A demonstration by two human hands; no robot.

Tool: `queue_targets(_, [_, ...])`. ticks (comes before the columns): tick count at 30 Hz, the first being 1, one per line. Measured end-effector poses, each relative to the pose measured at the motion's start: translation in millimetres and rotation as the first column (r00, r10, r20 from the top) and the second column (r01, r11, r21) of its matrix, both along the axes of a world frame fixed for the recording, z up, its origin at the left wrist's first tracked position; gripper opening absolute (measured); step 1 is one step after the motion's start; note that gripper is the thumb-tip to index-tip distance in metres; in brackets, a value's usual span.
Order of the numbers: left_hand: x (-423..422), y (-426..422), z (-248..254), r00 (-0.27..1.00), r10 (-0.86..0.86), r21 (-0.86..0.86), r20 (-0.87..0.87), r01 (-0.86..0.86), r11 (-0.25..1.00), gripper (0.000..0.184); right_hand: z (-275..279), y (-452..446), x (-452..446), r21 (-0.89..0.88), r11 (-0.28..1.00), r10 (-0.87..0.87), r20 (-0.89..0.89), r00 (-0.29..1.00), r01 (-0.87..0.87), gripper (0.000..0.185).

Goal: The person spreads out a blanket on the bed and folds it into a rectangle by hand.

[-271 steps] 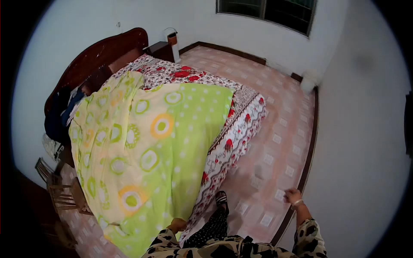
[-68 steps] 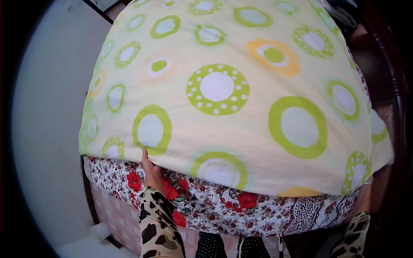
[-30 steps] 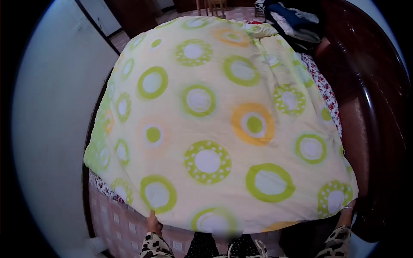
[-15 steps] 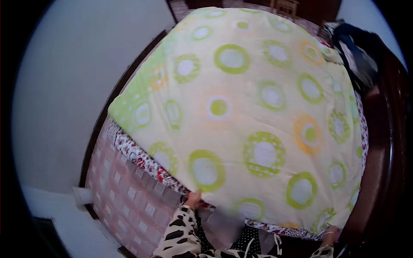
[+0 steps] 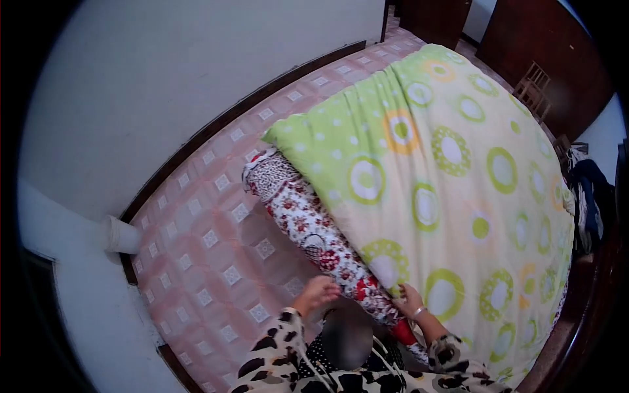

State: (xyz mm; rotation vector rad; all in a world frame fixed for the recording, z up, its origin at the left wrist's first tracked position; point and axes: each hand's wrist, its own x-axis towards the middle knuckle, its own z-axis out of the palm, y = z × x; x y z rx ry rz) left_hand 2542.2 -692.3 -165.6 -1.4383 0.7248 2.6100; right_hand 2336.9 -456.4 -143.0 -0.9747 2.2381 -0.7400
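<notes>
A cream and light-green quilt with ring patterns covers most of the bed. Under its near left edge shows a floral red-and-white bedsheet hanging over the mattress side. My right hand, with a bracelet at the wrist, pinches the quilt's edge. Beside the sheet, over the floor, my left hand is held with loosely bent fingers and nothing visible in it.
Pink tiled floor runs between bed and wall. A white bucket stands by the wall at left. At the far right are a wooden chair, dark clothes and the dark wooden headboard.
The view has swung left along the bed. My left hand has let go of the quilt's edge. My right hand has moved from the headboard-side corner to the edge farther along.
</notes>
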Motion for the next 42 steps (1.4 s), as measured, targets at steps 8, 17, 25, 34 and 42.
queue_targets(8, [45.6, -214.7, 57.9, 0.933, 0.359, -0.199, -0.029, -0.357, 0.913, 0.018, 2.1, -174.6, 14.9, 0.155, 0.977, 0.171, -0.165, 0.971, -0.146, 0.068])
queue_targets(17, [-38.8, -393.4, 14.5, 0.91, 0.406, -0.088, -0.081, -0.412, 0.907, 0.028, -50.3, -306.6, -20.4, 0.468, 0.877, 0.04, -0.294, 0.955, 0.107, 0.074])
queue_targets(25, [-132.9, -463.9, -37.5, 0.915, 0.397, -0.068, 0.07, -0.392, 0.917, 0.086, -69.8, -323.7, -50.6, 0.387, 0.903, -0.186, -0.04, 0.982, 0.187, 0.019])
queue_targets(34, [-214.9, -532.2, -49.9, 0.874, 0.428, 0.017, -0.229, -0.436, 0.9, 0.05, 21.8, -314.9, -56.3, 0.298, 0.953, -0.068, 0.006, 0.998, 0.063, 0.022])
queue_targets(42, [-100.7, -588.4, 71.8, 0.87, 0.335, -0.072, -0.362, -0.384, 0.92, 0.042, 84.6, -358.7, 20.1, 0.211, 0.977, -0.008, 0.172, 0.985, -0.029, 0.022])
